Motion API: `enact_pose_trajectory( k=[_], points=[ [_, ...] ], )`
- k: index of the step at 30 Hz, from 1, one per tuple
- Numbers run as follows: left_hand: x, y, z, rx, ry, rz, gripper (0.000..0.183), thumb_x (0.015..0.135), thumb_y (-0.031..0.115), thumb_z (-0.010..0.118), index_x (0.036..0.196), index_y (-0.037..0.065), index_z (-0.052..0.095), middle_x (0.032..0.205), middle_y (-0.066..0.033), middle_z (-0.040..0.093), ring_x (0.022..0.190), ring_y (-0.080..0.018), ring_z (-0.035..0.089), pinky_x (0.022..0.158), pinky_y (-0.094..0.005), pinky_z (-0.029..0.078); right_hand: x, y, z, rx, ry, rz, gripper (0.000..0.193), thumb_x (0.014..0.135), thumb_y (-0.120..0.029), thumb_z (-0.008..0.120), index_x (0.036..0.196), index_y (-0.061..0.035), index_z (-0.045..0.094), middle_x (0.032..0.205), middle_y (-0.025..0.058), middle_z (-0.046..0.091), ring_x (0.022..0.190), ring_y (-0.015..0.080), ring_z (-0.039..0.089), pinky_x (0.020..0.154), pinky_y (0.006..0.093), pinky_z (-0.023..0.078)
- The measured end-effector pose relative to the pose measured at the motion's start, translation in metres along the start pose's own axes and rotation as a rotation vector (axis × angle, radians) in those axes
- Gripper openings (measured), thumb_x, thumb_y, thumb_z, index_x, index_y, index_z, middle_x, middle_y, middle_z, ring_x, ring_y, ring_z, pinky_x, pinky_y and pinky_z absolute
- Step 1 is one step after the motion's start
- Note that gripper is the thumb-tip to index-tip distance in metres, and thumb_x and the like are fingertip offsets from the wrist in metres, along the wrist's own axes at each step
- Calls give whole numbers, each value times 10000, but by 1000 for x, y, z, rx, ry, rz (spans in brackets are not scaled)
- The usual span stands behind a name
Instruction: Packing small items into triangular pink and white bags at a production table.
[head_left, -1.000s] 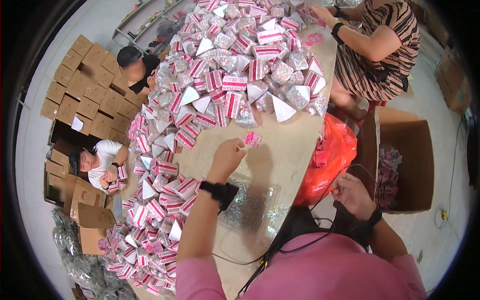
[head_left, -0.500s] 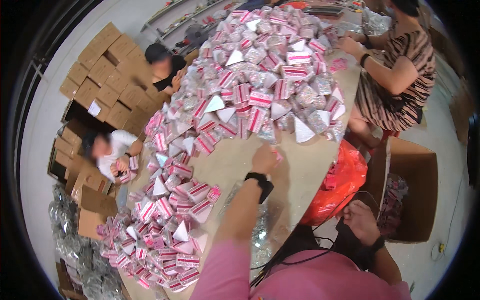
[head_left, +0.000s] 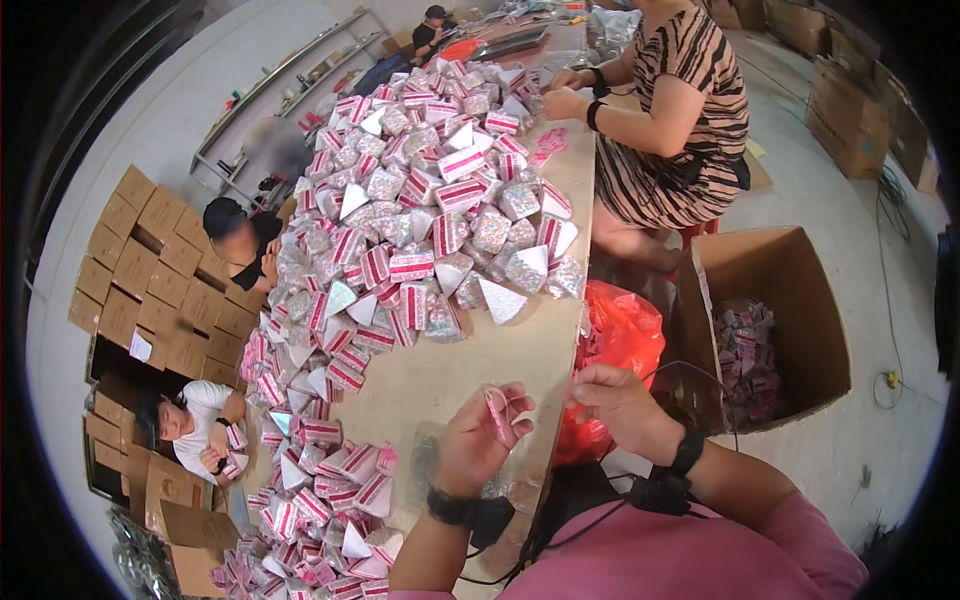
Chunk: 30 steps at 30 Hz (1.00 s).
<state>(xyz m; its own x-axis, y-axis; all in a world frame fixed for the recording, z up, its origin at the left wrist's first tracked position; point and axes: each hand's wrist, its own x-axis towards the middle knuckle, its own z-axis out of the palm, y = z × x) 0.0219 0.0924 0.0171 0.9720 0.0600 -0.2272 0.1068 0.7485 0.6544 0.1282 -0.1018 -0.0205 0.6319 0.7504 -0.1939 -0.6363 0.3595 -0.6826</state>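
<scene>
My left hand [head_left: 475,440], held over the near edge of the table [head_left: 440,385], has its fingers curled round a small flat pink piece [head_left: 497,413]. Its exact kind I cannot make out. Level with it on the right, my right hand [head_left: 632,408] is closed, thumb and fingertips pressed together; whether something thin is between them does not show. The hands are apart. Beyond them lies a large heap of wedge-shaped packs [head_left: 410,265] in shiny clear wrap, with white sides and pink stripes. Clear plastic bags [head_left: 428,455] lie on the table beside my left wrist.
A red plastic bag [head_left: 622,325] hangs by the table's right edge. Next to it stands an open carton [head_left: 800,350] with pink-striped packs inside. A co-worker in striped clothes [head_left: 690,100] sits at the far right; others sit along the left. Cartons [head_left: 150,260] are stacked at the left wall.
My left hand has drawn back from the table top toward me, bringing the pink piece. My right hand has moved up and left, closer to it. The view has shifted.
</scene>
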Motion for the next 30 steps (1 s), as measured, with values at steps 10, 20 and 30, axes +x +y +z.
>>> enact_pose_trajectory(
  k=[10,20,30],
  points=[
    [10,-30,19,-4,-96,49,204,941,220,489,898,43,579,1234,-104,501,1191,-262,441,989,-453,377,-9,6,21,62,82,-24,57,889,-120,605,857,-74,614,805,16,619,650,113,577,557,245,447],
    [6,-35,17,78,-117,65,200,932,231,511,898,48,585,1289,-112,482,1203,-240,438,977,-419,378,-14,10,26,267,72,133,92,894,-145,606,879,-54,609,753,16,604,583,103,528,524,236,397],
    [5,-39,5,59,-190,-23,239,936,255,522,908,28,594,1293,-120,461,1192,-216,450,967,-385,386,-15,16,20,448,-98,332,79,893,-123,563,879,-45,559,716,29,555,486,78,430,490,219,359]
  ],
)
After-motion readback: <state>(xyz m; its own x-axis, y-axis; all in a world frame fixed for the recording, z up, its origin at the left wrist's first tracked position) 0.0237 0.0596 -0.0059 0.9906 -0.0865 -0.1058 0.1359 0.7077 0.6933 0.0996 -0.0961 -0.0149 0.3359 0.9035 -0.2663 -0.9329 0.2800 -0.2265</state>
